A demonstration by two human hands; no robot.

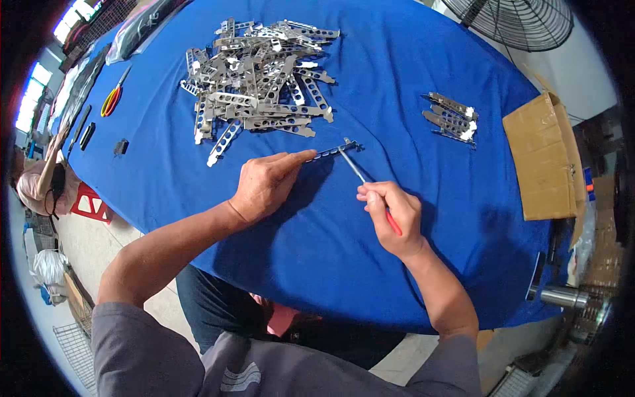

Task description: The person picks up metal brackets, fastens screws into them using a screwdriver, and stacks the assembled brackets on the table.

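Observation:
My left hand [268, 182] is closed on the near end of a perforated metal slot bracket [327, 153], held just over the blue cloth. Closed around a slim metal tool with a red handle [352, 167], my right hand [395, 215] angles it so its tip meets the bracket near the far end. Whether the tool is a file or a screwdriver cannot be made out. Beyond my hands lies a heaped pile of similar brackets [258, 112]. A small group of brackets [451, 119] lies side by side to the right.
Blue cloth [383, 79] covers the table. Scissors [112, 99] and small black items [120, 147] lie at left. A cardboard box [542, 159] stands on the right edge, a metal cylinder [562, 296] below it. A fan [509, 20] is behind; another person [46, 185] sits left.

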